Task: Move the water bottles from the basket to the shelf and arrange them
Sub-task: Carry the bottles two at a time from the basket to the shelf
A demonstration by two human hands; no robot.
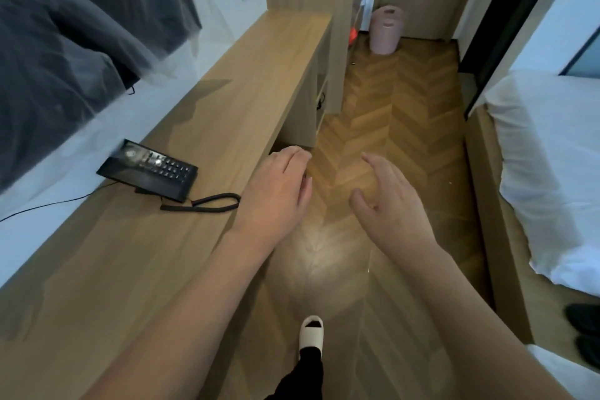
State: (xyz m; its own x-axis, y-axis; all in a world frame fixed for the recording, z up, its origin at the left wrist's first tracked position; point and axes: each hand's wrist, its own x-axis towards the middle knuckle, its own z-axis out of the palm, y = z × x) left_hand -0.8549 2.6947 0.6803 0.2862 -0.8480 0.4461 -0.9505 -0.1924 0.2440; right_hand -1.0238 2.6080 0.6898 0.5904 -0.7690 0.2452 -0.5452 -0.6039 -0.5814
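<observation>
Left hand: held out over the desk's right edge, fingers loosely curled, grasping nothing. Right hand: released, fingers relaxed, held above the herringbone floor. Water bottles, basket: not in view. Black telephone: on the desk near its left edge, coiled cord beside it. Pink bin: on the floor, far end. White bed: right side.

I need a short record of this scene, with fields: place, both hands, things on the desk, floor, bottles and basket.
place: room with desk and bed
left hand: empty, fingers loosely curled, at the desk edge
right hand: empty, fingers relaxed, over the floor
on desk: phone
floor: pink bin far ahead
bottles, basket: not in view
</observation>
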